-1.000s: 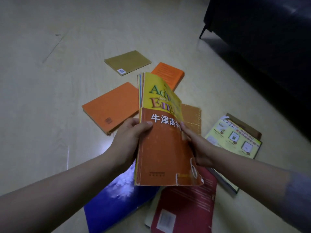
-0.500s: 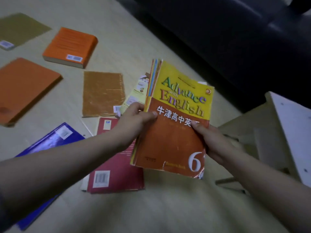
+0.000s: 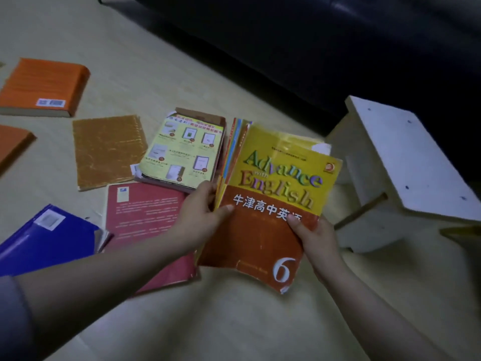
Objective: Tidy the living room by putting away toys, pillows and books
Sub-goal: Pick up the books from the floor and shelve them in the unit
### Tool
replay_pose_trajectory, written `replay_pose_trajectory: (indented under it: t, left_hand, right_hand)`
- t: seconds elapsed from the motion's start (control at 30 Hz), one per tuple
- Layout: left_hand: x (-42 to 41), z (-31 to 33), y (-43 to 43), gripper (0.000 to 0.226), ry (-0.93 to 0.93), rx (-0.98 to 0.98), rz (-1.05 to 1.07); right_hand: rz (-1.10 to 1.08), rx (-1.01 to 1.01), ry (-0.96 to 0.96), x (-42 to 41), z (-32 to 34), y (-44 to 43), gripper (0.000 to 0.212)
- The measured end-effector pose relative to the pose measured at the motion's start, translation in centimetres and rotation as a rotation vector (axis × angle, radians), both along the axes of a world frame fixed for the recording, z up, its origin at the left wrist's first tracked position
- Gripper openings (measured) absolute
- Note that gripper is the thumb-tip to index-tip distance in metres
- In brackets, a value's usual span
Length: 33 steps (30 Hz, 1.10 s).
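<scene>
Swung rightward since a second ago, the stack of textbooks (image 3: 263, 230) now hangs just beside a white stool (image 3: 406, 162) that was then out of sight. The person's left hand (image 3: 200, 217) grips the stack's left edge, thumb on the cover; the right hand (image 3: 315, 238) clasps the opposite edge, thumb over the Chinese title. Held above the pale floor (image 3: 234, 321), the stack overlaps a red book (image 3: 140, 212); blue (image 3: 46, 238), yellow (image 3: 182, 149), gold-brown (image 3: 106, 149) and orange (image 3: 44, 87) books lie scattered leftward.
</scene>
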<state>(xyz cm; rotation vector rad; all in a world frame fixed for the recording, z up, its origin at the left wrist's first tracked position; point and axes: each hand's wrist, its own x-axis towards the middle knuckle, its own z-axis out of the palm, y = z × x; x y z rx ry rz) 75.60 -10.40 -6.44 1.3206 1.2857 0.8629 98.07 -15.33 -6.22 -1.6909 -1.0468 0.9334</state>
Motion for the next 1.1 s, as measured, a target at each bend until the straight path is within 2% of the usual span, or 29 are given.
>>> replay_pose_trajectory:
  t: [0.1,0.3,0.83,0.97,1.1]
  left_hand:
    - [1.1,-0.5,-0.5,0.029,0.15,0.153,-0.057]
    - [3.3,-0.5,-1.7,0.047,0.181,0.241,-0.138]
    - [3.3,-3.3,-2.6,0.046,0.158,0.213,-0.215]
    - [3.1,-3.2,-2.0,0.041,0.207,0.173,-0.306]
    - [3.8,-2.3,-1.9,0.053,0.23,0.188,-0.305]
  right_hand:
    - [-0.099,0.086,-0.046,0.8,-1.3,-1.8,0.038]
    - [-0.182,0.208,-0.132,2.1,-0.6,-3.7,0.022]
    - [-0.196,0.122,-0.126,2.8,-3.6,-6.0,0.014]
    - [-0.215,0.133,-0.138,3.1,-3.5,-6.4,0.025]
    - [-0.245,0.158,-0.072,3.0,-2.6,-6.2,0.048]
